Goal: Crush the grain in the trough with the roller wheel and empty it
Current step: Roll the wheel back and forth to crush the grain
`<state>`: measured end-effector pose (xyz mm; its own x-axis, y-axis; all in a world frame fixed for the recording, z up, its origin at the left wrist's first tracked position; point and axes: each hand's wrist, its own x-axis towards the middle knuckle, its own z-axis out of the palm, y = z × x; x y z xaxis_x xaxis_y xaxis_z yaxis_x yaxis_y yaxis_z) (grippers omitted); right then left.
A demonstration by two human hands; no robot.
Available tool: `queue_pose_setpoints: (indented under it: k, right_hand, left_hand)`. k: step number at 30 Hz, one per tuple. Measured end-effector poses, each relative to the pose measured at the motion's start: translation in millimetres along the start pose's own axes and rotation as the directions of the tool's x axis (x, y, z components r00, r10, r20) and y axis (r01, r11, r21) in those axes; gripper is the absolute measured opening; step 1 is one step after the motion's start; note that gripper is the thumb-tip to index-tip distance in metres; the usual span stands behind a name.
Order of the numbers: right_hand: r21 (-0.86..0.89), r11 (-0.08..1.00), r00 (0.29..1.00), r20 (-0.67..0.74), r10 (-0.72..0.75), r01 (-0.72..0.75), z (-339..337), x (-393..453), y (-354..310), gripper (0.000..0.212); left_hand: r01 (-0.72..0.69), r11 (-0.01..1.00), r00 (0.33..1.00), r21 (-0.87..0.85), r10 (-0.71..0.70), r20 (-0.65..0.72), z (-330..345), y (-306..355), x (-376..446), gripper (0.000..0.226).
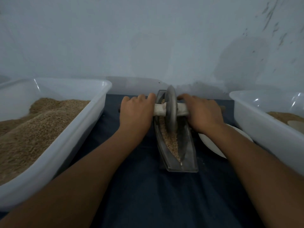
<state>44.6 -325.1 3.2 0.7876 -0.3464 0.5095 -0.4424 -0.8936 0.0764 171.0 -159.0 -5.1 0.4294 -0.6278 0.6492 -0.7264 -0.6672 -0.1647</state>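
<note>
Grey metal makes up the roller wheel, which stands upright on its edge in the far half of the trough, its axle wrapped in pale cloth and running from 9 to 3 o'clock through the hub. At 9 o'clock of the wheel the left hand has its fingers curled over the axle, knuckles up, fingertips hidden on the far side. At 3 o'clock the right hand grips the other end the same way, fingers folded over the wrapped axle and pressing close to the wheel's face. Grain lies along the bottom of the long dark trough, from under the wheel toward its pointed end at 6 o'clock. I can read no writing or label anywhere. Beneath the trough lies a dark blue cloth. At 9 o'clock a large white tub is heaped with brown meal; at 3 o'clock a second white tub holds a shallower layer. A white plate sits between the trough and the right tub, partly covered by the right forearm. A pale wall rises at 12 o'clock.
</note>
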Motion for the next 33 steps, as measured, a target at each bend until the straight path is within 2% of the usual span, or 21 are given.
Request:
queue_pose_setpoints:
  k: [5,15,33]
  right_hand:
    - [0.005,1.0,0.995,0.097,-0.019,0.019,-1,14,8,0.065]
    - [-0.021,1.0,0.989,0.146,-0.02,0.024,2,30,10,0.063]
    - [0.06,0.998,0.997,-0.068,-0.03,0.034,-1,-11,2,0.049]
  left_hand:
    - [-0.011,1.0,1.0,-0.008,0.011,0.01,5,-2,8,0.021]
    - [-0.009,1.0,0.999,0.0,0.009,0.048,9,-4,13,0.022]
    - [0.013,0.999,1.0,0.048,-0.013,-0.002,-18,9,-16,0.038]
